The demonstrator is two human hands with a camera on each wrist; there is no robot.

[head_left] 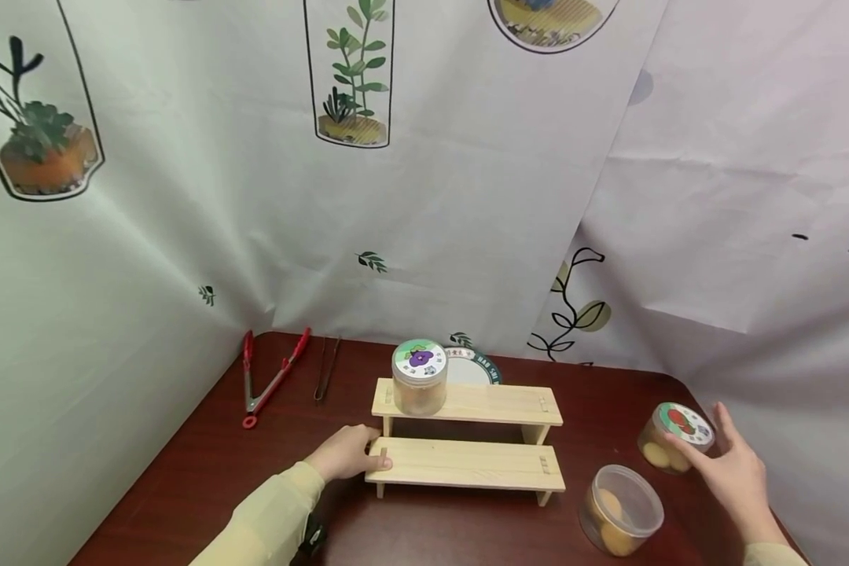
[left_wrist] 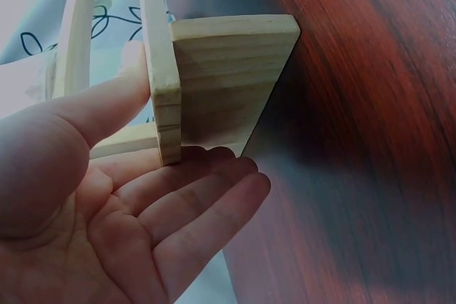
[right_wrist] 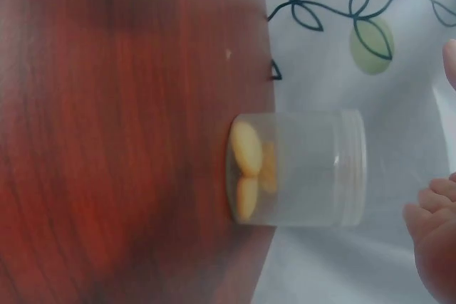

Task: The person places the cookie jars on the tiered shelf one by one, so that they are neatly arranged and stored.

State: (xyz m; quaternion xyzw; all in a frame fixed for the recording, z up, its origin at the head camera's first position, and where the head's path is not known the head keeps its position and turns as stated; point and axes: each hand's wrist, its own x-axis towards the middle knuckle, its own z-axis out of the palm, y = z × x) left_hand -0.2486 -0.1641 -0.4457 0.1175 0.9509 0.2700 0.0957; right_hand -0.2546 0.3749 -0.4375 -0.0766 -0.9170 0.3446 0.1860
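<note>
My left hand (head_left: pixel 347 453) grips the left end of a two-step wooden shelf (head_left: pixel 467 464), thumb over the lower board and fingers under it. In the left wrist view the fingers (left_wrist: pixel 199 204) lie beneath the board end, beside the shelf's leg (left_wrist: pixel 221 83). My right hand (head_left: pixel 736 475) is spread beside a clear jar (head_left: pixel 656 444) with a tomato-pictured lid and round yellow cookies inside. The right wrist view shows a gap between that jar (right_wrist: pixel 306 169) and the fingers. Nearer me stands a lidless clear jar (head_left: pixel 589 519) with similar cookies.
A jar with an eggplant-pictured lid (head_left: pixel 420 381) stands on the upper step's left end. Behind the shelf lies a plate (head_left: pixel 486 364). Red-handled tongs (head_left: pixel 262 397) and thin metal tweezers (head_left: pixel 325 373) lie at the back left. A printed cloth (head_left: pixel 439 204) hangs behind the table.
</note>
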